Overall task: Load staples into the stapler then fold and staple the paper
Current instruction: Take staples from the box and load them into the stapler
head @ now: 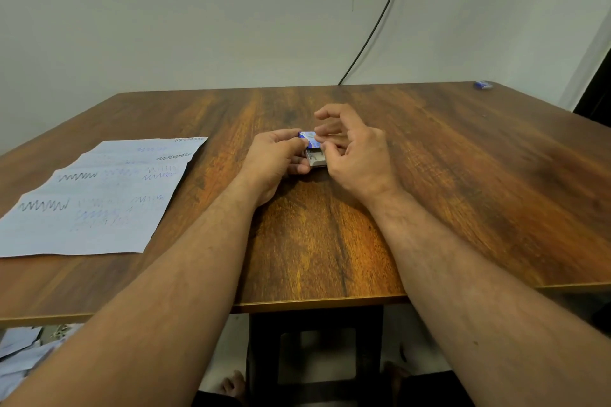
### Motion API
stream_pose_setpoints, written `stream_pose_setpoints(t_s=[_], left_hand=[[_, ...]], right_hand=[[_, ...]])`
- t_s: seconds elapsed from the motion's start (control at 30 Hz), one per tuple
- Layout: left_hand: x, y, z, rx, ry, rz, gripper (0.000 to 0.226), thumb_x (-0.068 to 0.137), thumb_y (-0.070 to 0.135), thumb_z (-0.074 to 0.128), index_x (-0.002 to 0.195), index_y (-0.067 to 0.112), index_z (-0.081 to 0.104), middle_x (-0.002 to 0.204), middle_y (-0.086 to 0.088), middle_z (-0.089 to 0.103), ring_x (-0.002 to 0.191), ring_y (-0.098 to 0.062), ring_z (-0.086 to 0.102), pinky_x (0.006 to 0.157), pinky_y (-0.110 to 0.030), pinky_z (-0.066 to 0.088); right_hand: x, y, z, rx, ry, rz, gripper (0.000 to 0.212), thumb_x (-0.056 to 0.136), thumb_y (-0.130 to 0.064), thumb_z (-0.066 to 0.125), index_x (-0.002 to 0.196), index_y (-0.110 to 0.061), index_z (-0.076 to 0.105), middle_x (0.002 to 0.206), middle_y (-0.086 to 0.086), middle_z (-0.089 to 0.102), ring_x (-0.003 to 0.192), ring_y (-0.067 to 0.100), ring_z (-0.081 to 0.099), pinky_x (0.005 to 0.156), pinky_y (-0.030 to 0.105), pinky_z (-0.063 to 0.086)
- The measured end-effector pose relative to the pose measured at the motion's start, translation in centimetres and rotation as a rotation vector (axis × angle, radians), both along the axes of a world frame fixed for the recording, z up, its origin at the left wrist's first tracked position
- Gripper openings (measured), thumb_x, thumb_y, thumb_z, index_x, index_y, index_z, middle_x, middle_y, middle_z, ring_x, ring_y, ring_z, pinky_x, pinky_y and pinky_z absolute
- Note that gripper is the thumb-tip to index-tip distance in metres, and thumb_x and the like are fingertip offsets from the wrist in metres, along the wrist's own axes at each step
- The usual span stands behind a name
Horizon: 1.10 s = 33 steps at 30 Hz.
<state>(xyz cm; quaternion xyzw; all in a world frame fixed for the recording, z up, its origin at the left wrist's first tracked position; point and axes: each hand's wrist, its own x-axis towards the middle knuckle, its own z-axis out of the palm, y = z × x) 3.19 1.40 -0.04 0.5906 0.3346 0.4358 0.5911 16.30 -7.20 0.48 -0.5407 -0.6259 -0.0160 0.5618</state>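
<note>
A small blue staple box [310, 139] with its white inner tray [315, 158] slid partly out sits at the middle of the wooden table [463, 192]. My left hand [276, 158] pinches the blue sleeve from the left. My right hand [353, 149] is at the tray, thumb and fingertips on its near right side, the other fingers spread above. Whether staples are between those fingertips is hidden. Sheets of paper [99, 198] with scribbled zigzag lines lie flat at the left. No stapler is visible.
A second small blue box [483, 84] lies at the table's far right corner. A black cable [380, 16] runs down the wall behind the table. More papers [20, 350] lie on the floor at the lower left, below the table's front edge.
</note>
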Motion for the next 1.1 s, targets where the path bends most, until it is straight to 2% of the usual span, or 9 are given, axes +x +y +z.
stream_pose_setpoints(t_s=[0.23, 0.33, 0.4, 0.5, 0.63, 0.7, 0.83, 1.0, 1.1], left_hand=[[-0.25, 0.01, -0.03, -0.006, -0.023, -0.026, 0.028, 0.098, 0.001, 0.056, 0.124, -0.003, 0.065, 0.086, -0.015, 0.073, 0.052, -0.012, 0.059, 0.05, -0.018, 0.052], [-0.25, -0.08, -0.07, 0.003, -0.019, -0.029, 0.026, 0.097, 0.002, 0.057, 0.122, -0.002, 0.066, 0.085, -0.014, 0.073, 0.051, -0.012, 0.059, 0.05, -0.019, 0.052], [-0.21, 0.03, -0.14, 0.007, -0.014, -0.023, 0.026, 0.097, 0.002, 0.058, 0.122, -0.002, 0.066, 0.084, -0.013, 0.072, 0.049, -0.011, 0.059, 0.049, -0.019, 0.052], [-0.13, 0.12, -0.18, 0.01, -0.01, -0.013, 0.027, 0.096, 0.002, 0.059, 0.123, -0.002, 0.065, 0.081, -0.012, 0.072, 0.049, -0.011, 0.058, 0.048, -0.019, 0.052], [-0.16, -0.13, 0.01, 0.0, -0.037, -0.024, 0.023, 0.096, 0.0, 0.058, 0.117, 0.001, 0.067, 0.077, -0.01, 0.073, 0.048, -0.011, 0.057, 0.049, -0.018, 0.052], [-0.19, -0.23, 0.1, -0.006, -0.048, -0.027, 0.027, 0.096, 0.0, 0.058, 0.122, -0.002, 0.065, 0.076, -0.01, 0.072, 0.048, -0.011, 0.057, 0.05, -0.019, 0.053], [-0.3, -0.24, 0.16, -0.016, -0.052, -0.02, 0.035, 0.096, -0.001, 0.058, 0.131, -0.004, 0.06, 0.084, -0.014, 0.07, 0.049, -0.011, 0.059, 0.051, -0.019, 0.053], [-0.31, -0.36, 0.33, -0.036, -0.072, -0.019, 0.035, 0.096, -0.002, 0.058, 0.131, -0.005, 0.06, 0.078, -0.012, 0.071, 0.048, -0.01, 0.06, 0.049, -0.018, 0.053], [-0.39, -0.44, 0.41, -0.039, -0.064, -0.027, 0.034, 0.097, -0.001, 0.058, 0.131, -0.005, 0.061, 0.076, -0.01, 0.073, 0.049, -0.01, 0.06, 0.05, -0.018, 0.053]], right_hand=[[-0.05, -0.31, 0.19, -0.108, 0.011, 0.102, 0.061, 0.087, 0.011, 0.057, 0.132, -0.03, 0.053, 0.119, 0.005, 0.074, 0.108, -0.001, 0.068, 0.093, 0.015, 0.053], [0.1, -0.22, 0.05, -0.14, 0.043, 0.122, 0.065, 0.086, 0.012, 0.056, 0.135, -0.031, 0.051, 0.127, 0.006, 0.07, 0.102, -0.003, 0.069, 0.095, 0.02, 0.055], [0.09, -0.12, -0.08, -0.154, 0.049, 0.128, 0.067, 0.085, 0.012, 0.054, 0.135, -0.032, 0.051, 0.131, 0.007, 0.068, 0.107, 0.001, 0.069, 0.096, 0.023, 0.055], [0.13, -0.02, -0.1, -0.144, 0.051, 0.124, 0.059, 0.082, 0.01, 0.053, 0.129, -0.026, 0.056, 0.124, 0.005, 0.07, 0.107, 0.004, 0.07, 0.095, 0.024, 0.057], [0.53, 0.21, -0.25, -0.02, -0.153, -0.017, 0.025, 0.079, -0.004, 0.063, 0.094, -0.02, 0.076, 0.098, -0.004, 0.071, 0.094, 0.009, 0.067, 0.087, 0.028, 0.056], [0.56, 0.16, -0.3, -0.02, -0.197, -0.054, 0.02, 0.079, -0.008, 0.063, 0.085, -0.018, 0.08, 0.095, -0.001, 0.069, 0.095, 0.014, 0.063, 0.085, 0.023, 0.05], [0.56, 0.11, -0.29, -0.074, -0.255, -0.091, 0.024, 0.081, -0.015, 0.059, 0.088, -0.016, 0.082, 0.095, 0.001, 0.067, 0.098, 0.013, 0.056, 0.08, 0.008, 0.034], [0.46, 0.06, -0.05, -0.059, -0.238, -0.113, 0.018, 0.081, -0.016, 0.061, 0.081, -0.015, 0.08, 0.091, 0.0, 0.065, 0.092, 0.016, 0.059, 0.078, 0.023, 0.047], [0.48, -0.02, 0.02, -0.074, -0.249, -0.118, 0.019, 0.083, -0.016, 0.062, 0.087, -0.017, 0.081, 0.093, 0.0, 0.064, 0.093, 0.013, 0.056, 0.076, 0.014, 0.041]])
